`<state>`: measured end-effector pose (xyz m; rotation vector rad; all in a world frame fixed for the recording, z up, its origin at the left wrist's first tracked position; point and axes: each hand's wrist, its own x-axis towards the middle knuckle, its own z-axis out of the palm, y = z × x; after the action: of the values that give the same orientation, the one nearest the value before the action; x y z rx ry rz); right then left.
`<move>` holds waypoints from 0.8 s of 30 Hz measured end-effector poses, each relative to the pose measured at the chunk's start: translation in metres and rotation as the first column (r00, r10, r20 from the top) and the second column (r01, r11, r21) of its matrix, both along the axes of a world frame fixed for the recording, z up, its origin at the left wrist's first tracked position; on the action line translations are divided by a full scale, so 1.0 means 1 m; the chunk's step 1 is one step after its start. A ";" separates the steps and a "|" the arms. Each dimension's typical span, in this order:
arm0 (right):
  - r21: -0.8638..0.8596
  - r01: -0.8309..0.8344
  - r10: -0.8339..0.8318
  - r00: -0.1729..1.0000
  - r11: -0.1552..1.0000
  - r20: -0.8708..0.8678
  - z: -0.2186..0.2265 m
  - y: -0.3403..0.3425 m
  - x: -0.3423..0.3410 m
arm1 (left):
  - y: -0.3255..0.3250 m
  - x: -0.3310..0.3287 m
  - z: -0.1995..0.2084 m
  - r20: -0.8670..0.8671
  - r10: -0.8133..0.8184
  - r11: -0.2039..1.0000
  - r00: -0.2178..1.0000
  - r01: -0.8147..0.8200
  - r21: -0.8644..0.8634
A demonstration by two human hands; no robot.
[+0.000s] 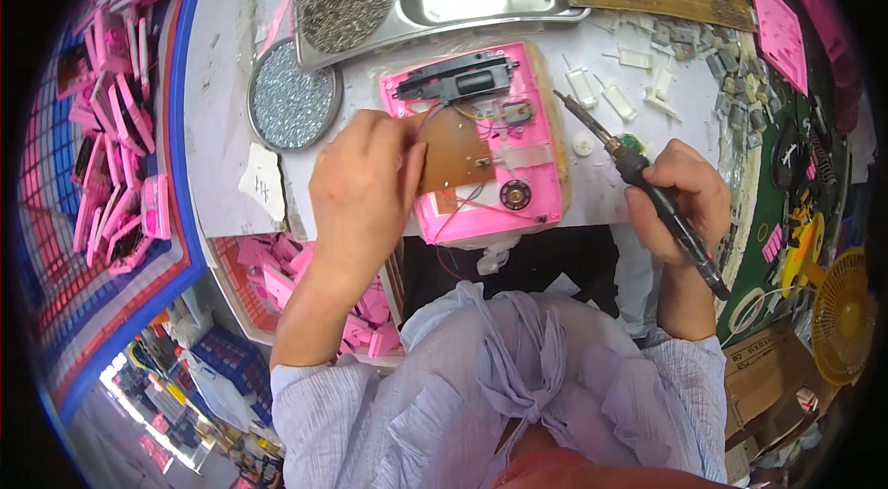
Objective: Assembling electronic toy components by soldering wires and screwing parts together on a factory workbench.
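Head-level fisheye view (left lens), downward and close over the worktable (215,179).

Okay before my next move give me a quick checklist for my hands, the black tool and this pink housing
1. Right hand around the black tool: ok.
2. Tool tip off the speaker: ok, it points up beyond the housing's right side.
3. Left hand gripping the brown board: cannot tell; it is at the left edge.
4. Board seated flat in the pink housing: cannot tell from above.
5. Wires tucked inside: not ok, a red wire hangs past the near edge.
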<state>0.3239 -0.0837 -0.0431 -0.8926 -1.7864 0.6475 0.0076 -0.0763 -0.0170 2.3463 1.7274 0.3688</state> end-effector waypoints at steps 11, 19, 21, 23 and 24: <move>-0.008 0.006 -0.006 1.000 1.000 -0.017 0.011 0.002 -0.015 | 0.011 0.001 -0.001 -0.158 -0.019 0.998 0.987 0.027 0.048; 0.012 0.000 0.001 0.998 1.000 -0.056 0.011 0.005 -0.022 | 0.026 0.002 0.007 -0.230 -0.123 0.992 0.965 0.129 0.010; 0.016 0.008 -0.006 0.996 1.000 -0.086 0.008 0.006 -0.024 | 0.027 0.003 0.015 -0.141 -0.064 0.996 0.988 0.071 0.045; -0.009 -0.019 0.018 0.999 1.000 -0.050 0.008 0.008 -0.025 | 0.026 0.004 0.018 -0.052 -0.020 1.000 0.998 0.021 0.020; -0.021 -0.032 0.031 0.999 0.999 -0.032 0.008 0.009 -0.026 | 0.026 0.004 0.017 -0.013 -0.006 1.000 1.000 0.006 -0.023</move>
<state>0.2979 -0.0751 -0.0351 -0.8656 -1.7711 0.6985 0.0117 -0.0508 -0.0004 2.3423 1.7206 0.3323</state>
